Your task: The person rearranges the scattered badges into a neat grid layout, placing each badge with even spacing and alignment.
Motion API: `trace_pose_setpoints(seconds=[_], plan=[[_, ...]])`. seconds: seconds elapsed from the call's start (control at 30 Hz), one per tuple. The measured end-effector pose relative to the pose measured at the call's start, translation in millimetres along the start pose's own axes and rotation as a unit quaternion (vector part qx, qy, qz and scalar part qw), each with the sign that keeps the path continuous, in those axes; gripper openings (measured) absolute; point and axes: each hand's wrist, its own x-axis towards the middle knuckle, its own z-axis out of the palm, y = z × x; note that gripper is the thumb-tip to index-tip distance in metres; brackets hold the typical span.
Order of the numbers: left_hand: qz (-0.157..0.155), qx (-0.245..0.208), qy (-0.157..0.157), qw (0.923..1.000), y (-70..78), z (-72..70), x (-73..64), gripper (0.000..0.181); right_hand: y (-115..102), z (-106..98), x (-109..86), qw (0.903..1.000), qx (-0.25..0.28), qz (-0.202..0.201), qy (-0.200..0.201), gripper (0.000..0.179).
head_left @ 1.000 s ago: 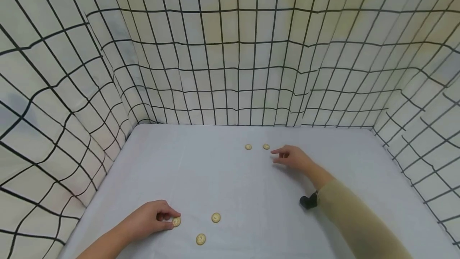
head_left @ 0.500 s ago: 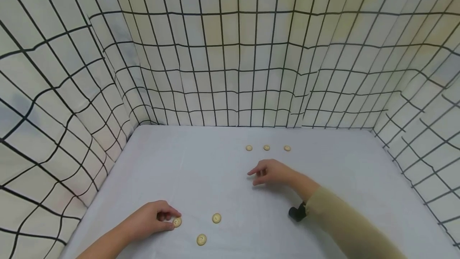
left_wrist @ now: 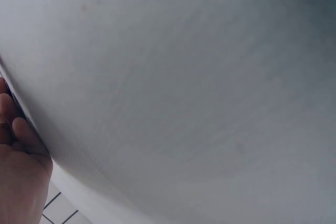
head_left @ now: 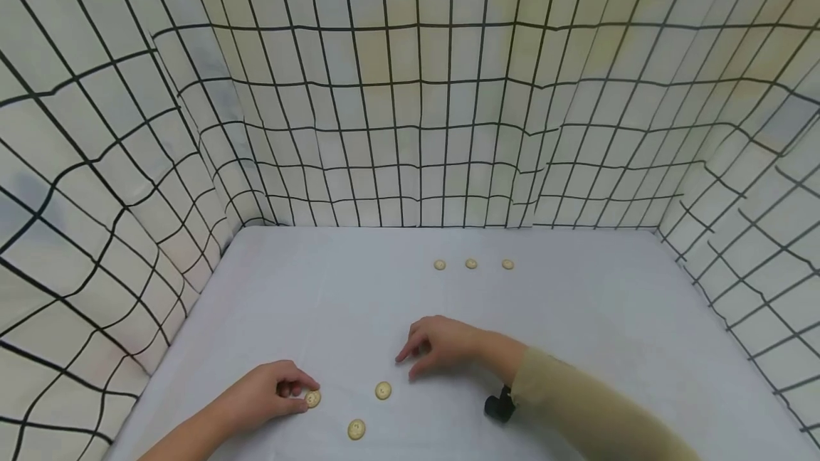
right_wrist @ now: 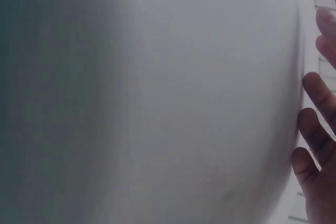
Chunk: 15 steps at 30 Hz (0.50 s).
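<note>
In the head view my left hand (head_left: 265, 395) rests low on the white cloth at the left. Its thumb and forefinger pinch a cream round button (head_left: 312, 398) by its edge. Two more such buttons lie flat to the right of it, an upper button (head_left: 383, 390) and a lower button (head_left: 356, 429). My right hand (head_left: 445, 342) hovers above and right of the upper button, its fingers loosely bent and apart with nothing between them. The left wrist view catches part of the left hand (left_wrist: 23, 166) at its edge; the right wrist view has right-hand fingers (right_wrist: 315, 135).
Three matching buttons lie in a row toward the back, a left one (head_left: 439, 265), a middle one (head_left: 470, 263) and a right one (head_left: 507, 264). A wall with a black grid (head_left: 416, 126) encloses the white surface (head_left: 307, 290). A black wrist camera (head_left: 500, 405) hangs under the right sleeve.
My right hand has come from the back row toward the front left, leaving the third back button in plain view. The left hand has stayed on its button.
</note>
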Motion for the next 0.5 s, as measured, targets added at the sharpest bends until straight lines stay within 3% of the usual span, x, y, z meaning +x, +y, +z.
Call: trace_pose_setpoints(seconds=[0.23,0.5], plan=[[0.004,0.002,0.001,1.0000,-2.5,-0.3,1.4,0.024,-18.6,13.2,11.2,0.9958,-0.054,-0.069,-0.026,0.032],[0.005,0.000,0.003,1.0000,-4.6,1.1,2.6,0.024,-24.2,19.0,17.5,0.9923,-0.085,-0.085,-0.028,0.031]])
